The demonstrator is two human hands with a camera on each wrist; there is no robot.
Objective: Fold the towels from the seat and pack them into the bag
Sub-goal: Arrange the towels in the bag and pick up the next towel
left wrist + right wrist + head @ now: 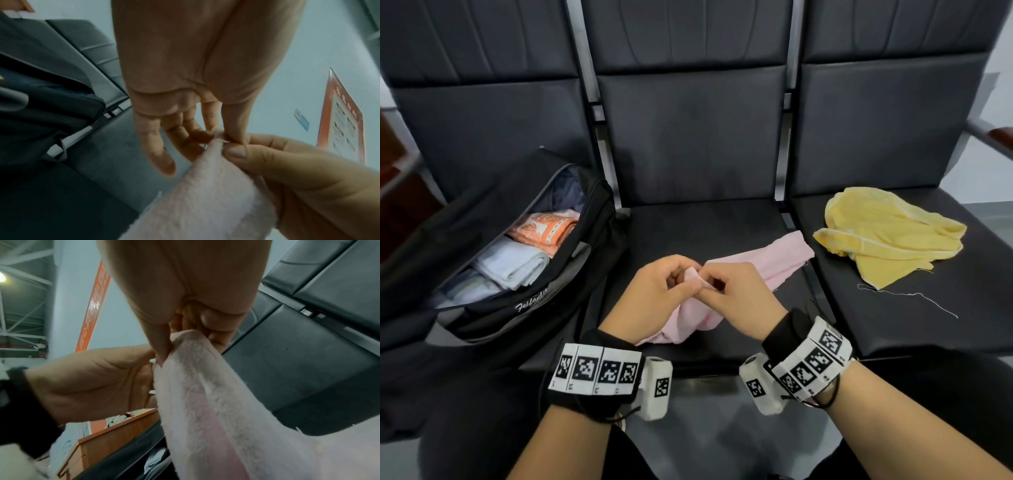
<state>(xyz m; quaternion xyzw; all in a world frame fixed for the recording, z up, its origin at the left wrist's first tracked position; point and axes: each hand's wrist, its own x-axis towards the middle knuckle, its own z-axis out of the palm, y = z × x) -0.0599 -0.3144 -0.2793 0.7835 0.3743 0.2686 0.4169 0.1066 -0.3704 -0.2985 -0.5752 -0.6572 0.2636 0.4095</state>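
A pink towel (767, 260) lies across the middle seat, one end lifted. My left hand (664, 291) and my right hand (732, 291) meet over that seat and both pinch a corner of the pink towel (205, 203) between thumb and fingers. In the right wrist view the pink towel (205, 402) hangs down from the pinch. A crumpled yellow towel (887, 236) lies on the right seat. The black bag (482, 308) stands open on the left seat, with folded towels (517, 260) inside, one orange, others pale blue.
Three dark padded seats (688, 226) stand in a row with metal dividers between them. A loose white thread (914, 298) trails from the yellow towel. An armrest (996, 137) sits at the far right. An orange poster (341, 123) hangs on the wall.
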